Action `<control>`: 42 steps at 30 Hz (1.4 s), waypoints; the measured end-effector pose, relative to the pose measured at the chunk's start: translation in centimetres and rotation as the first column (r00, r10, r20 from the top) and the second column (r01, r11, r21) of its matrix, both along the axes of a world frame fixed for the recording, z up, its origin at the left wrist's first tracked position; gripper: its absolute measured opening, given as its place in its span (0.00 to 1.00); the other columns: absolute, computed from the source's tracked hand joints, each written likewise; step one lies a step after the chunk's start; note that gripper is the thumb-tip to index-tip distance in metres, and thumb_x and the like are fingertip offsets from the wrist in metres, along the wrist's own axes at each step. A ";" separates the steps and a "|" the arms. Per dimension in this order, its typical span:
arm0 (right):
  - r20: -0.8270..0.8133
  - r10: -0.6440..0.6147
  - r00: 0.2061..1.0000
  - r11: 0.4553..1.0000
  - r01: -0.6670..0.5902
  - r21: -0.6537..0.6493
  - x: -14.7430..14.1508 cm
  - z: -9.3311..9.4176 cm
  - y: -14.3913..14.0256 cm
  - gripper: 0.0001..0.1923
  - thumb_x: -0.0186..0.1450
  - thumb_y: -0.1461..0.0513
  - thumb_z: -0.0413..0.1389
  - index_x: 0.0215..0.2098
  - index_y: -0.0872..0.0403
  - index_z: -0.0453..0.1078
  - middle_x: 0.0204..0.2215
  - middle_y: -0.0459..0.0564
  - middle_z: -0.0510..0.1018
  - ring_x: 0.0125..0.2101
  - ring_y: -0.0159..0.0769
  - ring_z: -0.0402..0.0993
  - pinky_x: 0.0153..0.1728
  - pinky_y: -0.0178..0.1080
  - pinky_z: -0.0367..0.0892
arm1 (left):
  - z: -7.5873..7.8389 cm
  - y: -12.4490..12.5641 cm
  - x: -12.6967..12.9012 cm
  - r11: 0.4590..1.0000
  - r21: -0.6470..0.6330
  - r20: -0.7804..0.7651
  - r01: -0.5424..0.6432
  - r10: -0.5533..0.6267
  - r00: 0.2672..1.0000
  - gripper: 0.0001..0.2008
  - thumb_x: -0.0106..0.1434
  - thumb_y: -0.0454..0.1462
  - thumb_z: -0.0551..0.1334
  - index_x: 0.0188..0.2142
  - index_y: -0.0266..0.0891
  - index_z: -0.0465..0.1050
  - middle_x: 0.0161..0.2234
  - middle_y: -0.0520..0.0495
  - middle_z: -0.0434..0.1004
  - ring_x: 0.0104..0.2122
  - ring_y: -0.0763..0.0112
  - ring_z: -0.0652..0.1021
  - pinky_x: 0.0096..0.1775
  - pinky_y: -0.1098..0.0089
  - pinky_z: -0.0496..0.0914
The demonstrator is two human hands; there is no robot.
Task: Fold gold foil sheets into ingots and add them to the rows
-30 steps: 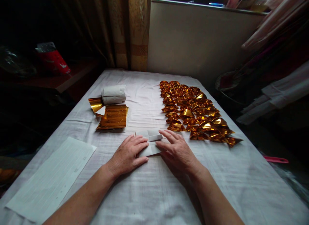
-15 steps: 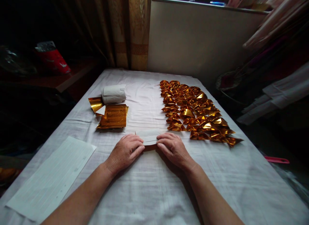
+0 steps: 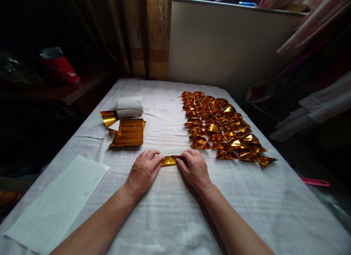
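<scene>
A sheet of gold foil paper point(image 3: 169, 161) lies between my hands, its near edge folded over so a shiny gold strip shows, with the pale side visible beyond it. My left hand point(image 3: 144, 171) grips the strip's left end, fingers closed on it. At the other end my right hand point(image 3: 195, 169) pinches it the same way; the fingertips partly hide both ends. Ahead on the left lies a stack of gold foil sheets point(image 3: 128, 132). Rows of folded gold foil pieces point(image 3: 212, 129) stand on the right.
A white cloth point(image 3: 170, 218) covers the table. Behind the gold stack sits a white paper roll point(image 3: 128, 107). A printed paper sheet point(image 3: 59, 204) lies at the left edge. On a side surface is a red container point(image 3: 61, 67); a pink handle point(image 3: 315, 182) shows beyond the right edge.
The sheet's near edge has been turned over, so gold shows where the pale side did. Both hands have shifted slightly, their fingers now bent more over the fold.
</scene>
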State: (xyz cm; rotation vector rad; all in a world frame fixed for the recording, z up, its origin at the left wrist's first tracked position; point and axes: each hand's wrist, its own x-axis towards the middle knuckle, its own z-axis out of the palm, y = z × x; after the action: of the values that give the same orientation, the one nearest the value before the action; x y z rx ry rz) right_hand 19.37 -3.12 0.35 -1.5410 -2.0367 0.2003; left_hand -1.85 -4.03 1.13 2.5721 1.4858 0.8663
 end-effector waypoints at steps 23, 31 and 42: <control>-0.006 -0.097 0.995 0.971 0.096 0.218 2.5 0.5 -0.4 0.19 0.72 0.56 0.49 0.27 0.52 0.72 0.24 0.48 0.78 0.25 0.35 0.72 0.29 0.36 0.63 | 0.2 -1.1 1.2 0.981 -0.073 -0.040 0.182 -0.185 0.982 0.13 0.68 0.38 0.58 0.51 0.41 0.74 0.52 0.45 0.77 0.52 0.60 0.74 0.57 0.55 0.65; 0.036 0.286 0.958 0.946 -0.288 0.152 -0.9 0.6 -1.8 0.20 0.73 0.58 0.45 0.57 0.57 0.68 0.53 0.58 0.77 0.52 0.41 0.73 0.55 0.44 0.66 | 0.0 -1.0 1.1 0.977 -0.066 -0.036 0.201 -0.203 0.978 0.15 0.68 0.37 0.57 0.53 0.41 0.72 0.53 0.43 0.77 0.54 0.61 0.74 0.58 0.55 0.66; 0.281 0.296 0.913 0.935 -0.218 -0.278 -0.3 0.8 -3.5 0.35 0.71 0.45 0.45 0.69 0.55 0.52 0.68 0.57 0.52 0.68 0.47 0.47 0.67 0.57 0.42 | -0.4 -0.9 -0.4 0.952 -0.148 -0.154 0.269 -0.291 0.944 0.21 0.69 0.40 0.56 0.61 0.42 0.66 0.60 0.42 0.71 0.60 0.60 0.69 0.61 0.53 0.62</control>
State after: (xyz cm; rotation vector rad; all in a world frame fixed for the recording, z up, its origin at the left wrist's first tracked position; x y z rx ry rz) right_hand 19.04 -6.59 1.12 -1.5161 -2.5584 0.3302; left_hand -2.21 -4.88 0.75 2.7294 1.1229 0.5090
